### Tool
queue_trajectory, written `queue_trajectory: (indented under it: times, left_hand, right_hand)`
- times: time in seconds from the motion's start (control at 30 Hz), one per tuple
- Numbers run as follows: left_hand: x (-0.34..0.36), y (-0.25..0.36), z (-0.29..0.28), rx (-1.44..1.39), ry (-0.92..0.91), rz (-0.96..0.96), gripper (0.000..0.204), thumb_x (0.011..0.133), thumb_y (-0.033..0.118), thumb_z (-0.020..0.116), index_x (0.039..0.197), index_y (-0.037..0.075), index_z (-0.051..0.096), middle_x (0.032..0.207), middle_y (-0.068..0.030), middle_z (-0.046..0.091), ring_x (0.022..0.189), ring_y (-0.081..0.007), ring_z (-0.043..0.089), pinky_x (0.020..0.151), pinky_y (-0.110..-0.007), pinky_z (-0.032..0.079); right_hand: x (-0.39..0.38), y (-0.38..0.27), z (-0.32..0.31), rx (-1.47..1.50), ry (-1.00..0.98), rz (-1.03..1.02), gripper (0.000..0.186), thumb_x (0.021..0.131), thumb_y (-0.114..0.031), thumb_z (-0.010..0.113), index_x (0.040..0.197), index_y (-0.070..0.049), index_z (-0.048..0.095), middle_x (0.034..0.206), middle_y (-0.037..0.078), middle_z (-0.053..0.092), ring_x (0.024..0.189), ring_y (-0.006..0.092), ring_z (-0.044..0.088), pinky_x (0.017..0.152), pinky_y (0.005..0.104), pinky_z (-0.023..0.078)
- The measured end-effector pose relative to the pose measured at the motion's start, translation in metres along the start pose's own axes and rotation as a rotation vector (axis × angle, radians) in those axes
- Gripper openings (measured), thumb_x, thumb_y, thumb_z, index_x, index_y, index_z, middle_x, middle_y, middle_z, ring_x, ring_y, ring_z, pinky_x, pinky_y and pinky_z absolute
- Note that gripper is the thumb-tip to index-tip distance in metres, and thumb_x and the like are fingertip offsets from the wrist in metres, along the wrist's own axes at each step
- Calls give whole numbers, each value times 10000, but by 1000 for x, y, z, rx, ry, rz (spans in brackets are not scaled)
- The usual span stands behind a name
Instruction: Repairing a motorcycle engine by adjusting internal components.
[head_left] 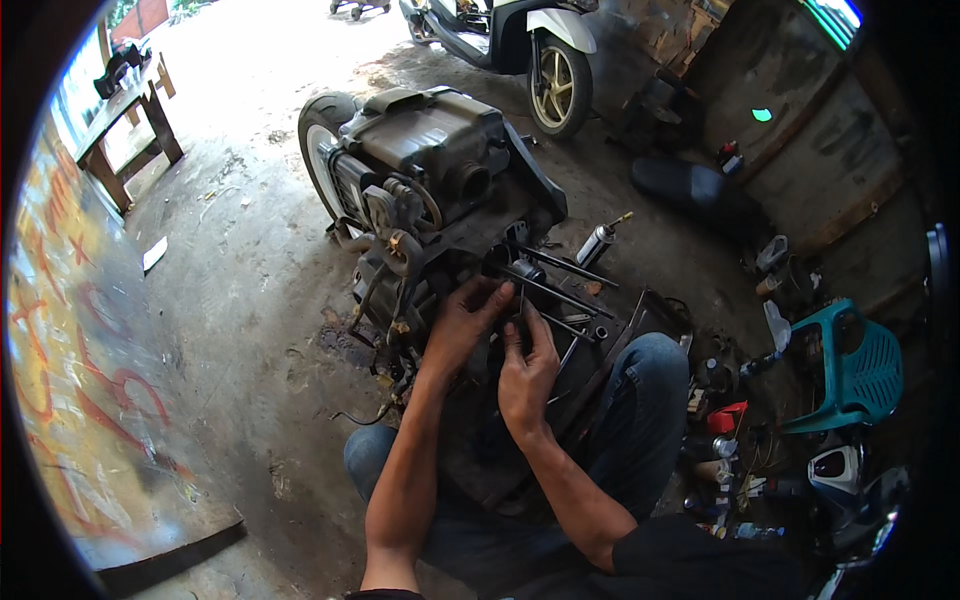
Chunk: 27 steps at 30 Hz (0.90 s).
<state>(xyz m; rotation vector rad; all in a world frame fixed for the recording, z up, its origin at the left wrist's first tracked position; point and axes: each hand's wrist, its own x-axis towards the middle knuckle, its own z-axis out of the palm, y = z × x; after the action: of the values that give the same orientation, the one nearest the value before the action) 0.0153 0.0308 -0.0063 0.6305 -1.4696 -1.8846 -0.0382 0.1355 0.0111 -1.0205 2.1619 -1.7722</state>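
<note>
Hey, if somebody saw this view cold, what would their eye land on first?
Most likely the grimy scooter engine assembly on the floor in the upper middle, with the left hand and right hand close together at its near side. Next, perhaps, the bright teal plastic chair at the right, then the scooter with a gold-rimmed front wheel at the top.

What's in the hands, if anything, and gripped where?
Can't tell. The left hand and right hand are close together at the engine assembly, fingers curled; anything pinched there is too small and dark to identify.
</note>
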Motion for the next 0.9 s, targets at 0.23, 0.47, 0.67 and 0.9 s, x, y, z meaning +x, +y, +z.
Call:
queue_trajectory:
  times: [0.23, 0.47, 0.67, 0.9]
  left_hand:
    - [-2, -7, 4, -6, 92, 37, 407, 1025, 378, 609, 1158, -1, 675, 1012, -47, 692, 941, -105, 590, 866, -280, 469]
    - [-1, -12, 2, 55, 113, -35, 348, 1043, 305, 576, 1202, 7, 662, 1034, -51, 694, 974, -109, 593, 879, -282, 469]
    - [-3, -10, 11, 70, 132, 14, 260, 1028, 175, 571, 1208, 4, 651, 1027, -78, 707, 958, -132, 660, 852, -285, 498]
    - [-8, -11, 24, 344, 320, 79, 243, 997, 154, 596, 1174, 10, 681, 1050, -99, 720, 978, -168, 667, 880, -302, 501]
  right_hand:
    - [-2, -16, -64, 191, -287, 344, 301, 1006, -44, 572, 1301, -15, 621, 1046, 42, 624, 864, 92, 593, 744, 235, 491]
    - [15, -34, -221, 65, -190, 101, 305, 1031, -74, 532, 1329, -50, 597, 966, 13, 592, 776, 44, 540, 671, 202, 463]
    - [-16, 94, -328, -611, -92, 152, 275, 1034, -112, 492, 1252, 4, 612, 1076, 84, 667, 853, 189, 623, 781, 329, 493]
    - [-149, 222, -393, -591, -413, 493, 356, 951, -199, 604, 1224, 30, 626, 1205, 239, 661, 1185, 350, 610, 956, 433, 460]
